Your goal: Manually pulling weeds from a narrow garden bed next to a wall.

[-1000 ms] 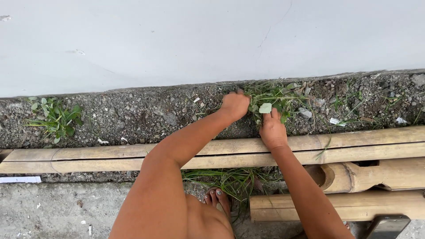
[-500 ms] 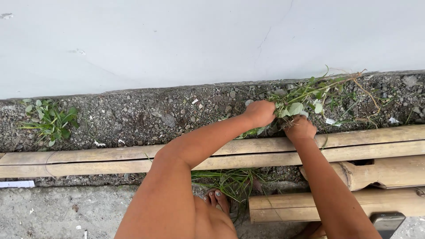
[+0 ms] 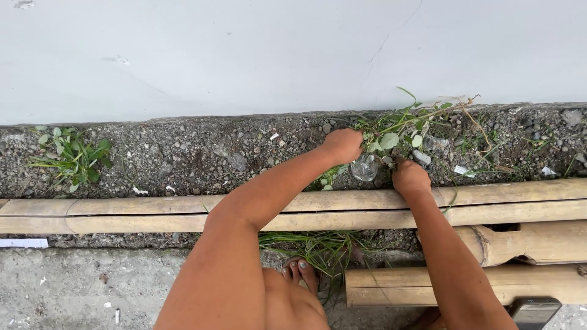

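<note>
A bunch of green weeds (image 3: pixel 397 125) with long stems lies loose over the gravel strip (image 3: pixel 202 153) at the foot of a white wall (image 3: pixel 244 55). My left hand (image 3: pixel 342 145) is closed on the left end of the bunch. My right hand (image 3: pixel 409 177) is a fist at the base of the bunch, just above the bamboo pole (image 3: pixel 122 211), and seems to grip stems. A crumpled bit of clear plastic (image 3: pixel 365 166) sits between the two hands. My bare foot (image 3: pixel 299 275) rests below the pole among grass (image 3: pixel 324 247).
A second weed clump (image 3: pixel 70 156) grows at the far left of the gravel. Thicker bamboo pieces (image 3: pixel 538 241) lie at the lower right, with a dark flat device (image 3: pixel 535 311) at the bottom edge. A white strip (image 3: pixel 21 242) lies on the concrete at left.
Both hands have shifted to the right along the gravel. The weeds, rooted and low before, are now pulled up and spread out toward the right.
</note>
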